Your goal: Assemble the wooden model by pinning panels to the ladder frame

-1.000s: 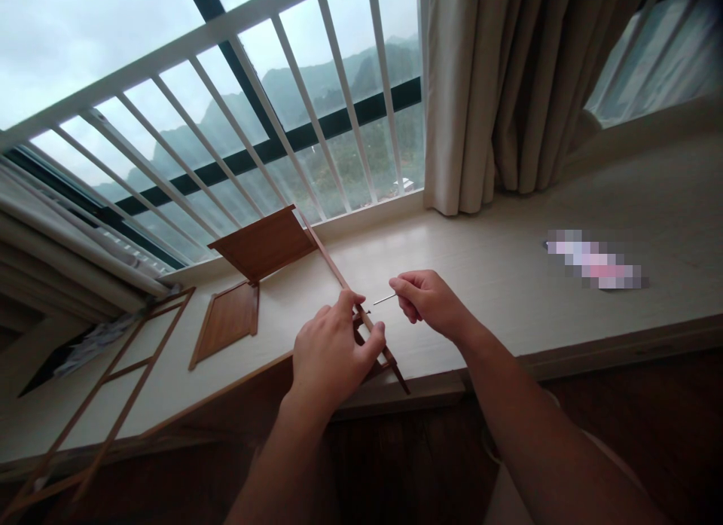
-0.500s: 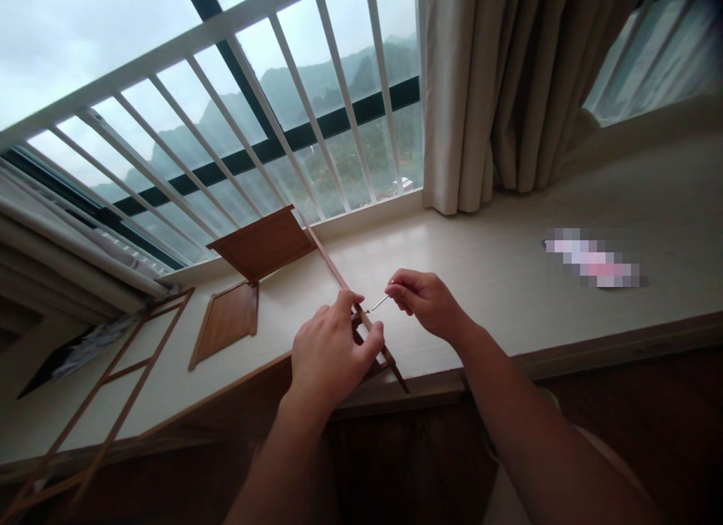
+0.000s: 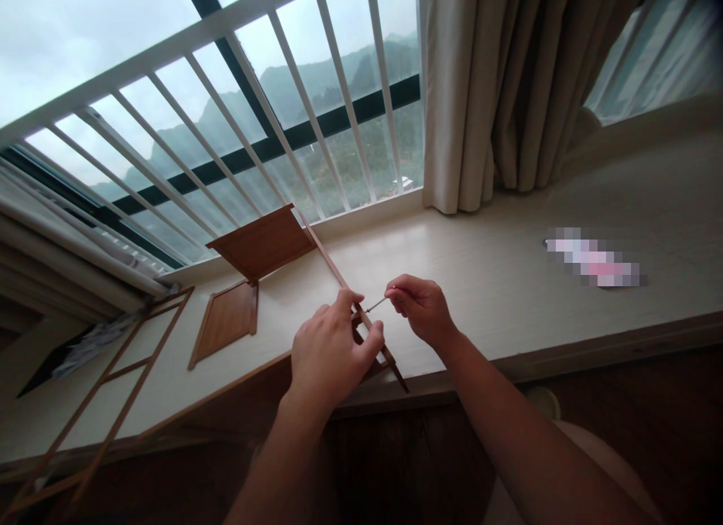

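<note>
My left hand [image 3: 324, 348] is closed around a narrow brown wooden rail [image 3: 329, 264], part of a standing wooden piece. Its thumb and index finger lie along the rail on either side of a small joint. Pinched in my right hand [image 3: 421, 306] is a thin metal rod [image 3: 377, 305] that looks like a hex key. The rod points left and down, and its tip meets the rail's right side between my left thumb and index finger. Behind the rail stands a tilted brown wooden panel [image 3: 263, 246]. My left hand hides part of the joint.
A smaller wooden panel [image 3: 226, 322] and a ladder-like wooden frame [image 3: 127, 370] are on the left of the pale ledge [image 3: 474, 261]. A blurred pinkish item [image 3: 593, 260] lies right. White railings [image 3: 333, 50] and a beige curtain [image 3: 463, 96] border the back.
My right hand has shifted slightly, and the rod's tip has moved a little left from beside the rail to meet it. My left hand and the wooden parts are unmoved.
</note>
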The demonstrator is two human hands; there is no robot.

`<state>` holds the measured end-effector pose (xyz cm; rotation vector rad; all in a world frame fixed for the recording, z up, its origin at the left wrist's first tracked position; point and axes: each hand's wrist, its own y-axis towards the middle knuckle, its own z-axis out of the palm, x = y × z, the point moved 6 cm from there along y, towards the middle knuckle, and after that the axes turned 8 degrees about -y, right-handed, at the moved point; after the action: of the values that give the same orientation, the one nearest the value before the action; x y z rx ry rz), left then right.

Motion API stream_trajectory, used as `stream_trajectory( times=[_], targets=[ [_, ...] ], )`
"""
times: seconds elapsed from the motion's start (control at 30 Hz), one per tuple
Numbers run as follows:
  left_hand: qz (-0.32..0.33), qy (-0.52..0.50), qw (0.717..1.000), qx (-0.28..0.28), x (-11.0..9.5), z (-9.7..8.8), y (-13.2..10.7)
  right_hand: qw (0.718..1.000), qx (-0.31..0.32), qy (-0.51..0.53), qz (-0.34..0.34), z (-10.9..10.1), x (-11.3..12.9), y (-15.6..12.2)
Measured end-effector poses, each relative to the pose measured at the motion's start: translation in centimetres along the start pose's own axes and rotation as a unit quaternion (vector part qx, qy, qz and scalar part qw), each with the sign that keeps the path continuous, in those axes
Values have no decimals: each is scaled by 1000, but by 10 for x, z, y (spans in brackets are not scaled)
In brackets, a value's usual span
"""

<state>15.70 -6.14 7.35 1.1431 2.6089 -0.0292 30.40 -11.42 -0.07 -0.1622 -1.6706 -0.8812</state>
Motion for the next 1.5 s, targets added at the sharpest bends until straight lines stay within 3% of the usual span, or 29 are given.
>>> stream_trajectory(
  times=[0.27,0.43,0.57,0.67,0.77,0.9,1.07,1.27,1.5],
  targets=[
    [-1,0,1000,2,-1,-1,0,1000,-8,-12,19,0,-6,2],
    [1,1,1000,6,-1,0,0,988,35,28,145,6,-10,6],
    [-2,0,1000,5,0,1,0,945,111,99,291,20,-16,4],
    [-2,2,1000,3,1,2,0,935,107,102,323,21,-14,4],
    [-2,0,1000,3,0,1,0,954,90,56,282,14,-8,6],
    [-3,1,1000,4,-1,1,0,982,90,-49,160,-1,7,9],
    [-8,2,1000,9,-3,-1,0,990,78,-111,42,-13,16,7],
    [-9,6,1000,5,-2,-1,-1,994,-3,-105,24,-10,14,1],
    [-5,-2,1000,9,-3,-1,0,997,-8,-80,11,-1,14,-5]
  ],
)
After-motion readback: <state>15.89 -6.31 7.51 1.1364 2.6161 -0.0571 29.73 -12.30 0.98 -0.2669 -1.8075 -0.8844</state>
